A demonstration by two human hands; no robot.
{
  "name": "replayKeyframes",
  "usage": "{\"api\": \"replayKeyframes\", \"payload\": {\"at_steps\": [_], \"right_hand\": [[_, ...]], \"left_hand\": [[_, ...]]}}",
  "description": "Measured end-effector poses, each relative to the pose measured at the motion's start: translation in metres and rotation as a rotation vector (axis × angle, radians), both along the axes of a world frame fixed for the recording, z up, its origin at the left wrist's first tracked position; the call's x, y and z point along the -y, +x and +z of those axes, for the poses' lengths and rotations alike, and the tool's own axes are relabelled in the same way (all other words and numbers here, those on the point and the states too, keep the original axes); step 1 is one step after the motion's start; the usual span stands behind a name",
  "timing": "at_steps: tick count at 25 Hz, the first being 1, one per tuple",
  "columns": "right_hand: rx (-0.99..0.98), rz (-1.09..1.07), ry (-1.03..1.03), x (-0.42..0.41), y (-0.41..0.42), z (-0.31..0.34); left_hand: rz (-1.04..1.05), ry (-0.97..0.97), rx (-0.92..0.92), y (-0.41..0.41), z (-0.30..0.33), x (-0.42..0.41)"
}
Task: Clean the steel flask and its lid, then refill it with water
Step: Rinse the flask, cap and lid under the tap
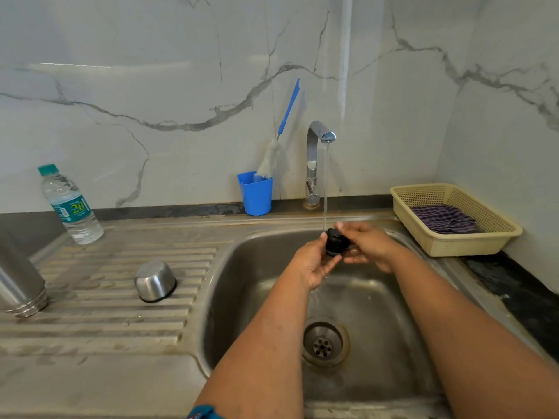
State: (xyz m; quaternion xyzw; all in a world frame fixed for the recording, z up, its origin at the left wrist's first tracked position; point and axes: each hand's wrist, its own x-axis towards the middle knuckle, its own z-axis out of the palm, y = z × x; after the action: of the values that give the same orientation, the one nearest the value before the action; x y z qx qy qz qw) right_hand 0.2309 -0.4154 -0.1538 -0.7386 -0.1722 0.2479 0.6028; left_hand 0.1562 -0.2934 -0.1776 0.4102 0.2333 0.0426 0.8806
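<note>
Over the steel sink basin (242, 285), under a thin stream of water (325, 182) from the chrome tap (314, 152): small black round flask stopper (335, 241), gripped from the left by the left hand (314, 264), thumb and fingers curled round it. Right hand (367, 243) against the stopper's other side, fingers bent over it, touching; grip firm or merely rubbing, cannot tell. On the ribbed steel drainboard (121, 322): steel cup-shaped lid (155, 281), mouth down, well apart from the hands. At the far left edge, tall steel flask (18, 279), upside down on the drainboard. Behind, clear plastic water bottle with green cap (71, 205). Beside the tap, blue plastic cup (255, 193) holding a blue-handled bottle brush (279, 137). To the right, cream plastic basket (484, 246) with a purple checked cloth (444, 219) inside.
</note>
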Motion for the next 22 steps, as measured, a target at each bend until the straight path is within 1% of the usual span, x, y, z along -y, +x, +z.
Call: {"api": "replayKeyframes", "payload": {"at_steps": [1, 2, 4, 6, 7, 10, 13, 15, 17, 19, 20, 22], "right_hand": [[0.037, 0.053, -0.015, 0.0, 0.0, -0.003], [0.075, 0.059, -0.024, -0.001, 0.001, -0.007], [0.216, -0.013, -0.096, -0.004, 0.004, -0.009], [0.409, -0.084, -0.251, -0.007, 0.008, -0.006], [0.451, -0.1, -0.295, -0.008, 0.009, -0.005], [0.498, -0.146, -0.36, -0.013, 0.006, -0.004], [0.483, -0.198, -0.419, -0.02, 0.004, -0.005], [0.464, -0.311, -0.38, -0.023, 0.006, -0.006], [0.347, -0.401, -0.248, -0.024, 0.01, -0.009], [0.196, -0.417, -0.131, -0.025, 0.008, -0.009], [0.124, -0.419, -0.093, -0.026, 0.006, -0.009], [0.053, -0.431, -0.074, -0.027, 0.006, -0.011]], "left_hand": [[0.013, -0.003, -0.006, 0.0, -0.001, 0.0], [0.014, 0.001, -0.011, 0.0, -0.003, 0.0], [-0.007, 0.024, 0.005, 0.001, -0.007, 0.002], [-0.014, 0.058, 0.043, 0.001, -0.011, 0.003], [-0.012, 0.07, 0.056, 0.001, -0.012, 0.003], [-0.004, 0.084, 0.076, 0.0, -0.016, 0.002], [0.028, 0.063, 0.088, 0.0, -0.018, 0.0], [0.045, 0.034, 0.098, 0.001, -0.016, -0.002], [0.057, 0.004, 0.094, 0.001, -0.013, -0.003], [0.079, -0.021, 0.07, 0.001, -0.012, -0.004], [0.091, -0.021, 0.057, 0.002, -0.012, -0.005], [0.101, -0.005, 0.032, 0.003, -0.013, -0.005]]}}
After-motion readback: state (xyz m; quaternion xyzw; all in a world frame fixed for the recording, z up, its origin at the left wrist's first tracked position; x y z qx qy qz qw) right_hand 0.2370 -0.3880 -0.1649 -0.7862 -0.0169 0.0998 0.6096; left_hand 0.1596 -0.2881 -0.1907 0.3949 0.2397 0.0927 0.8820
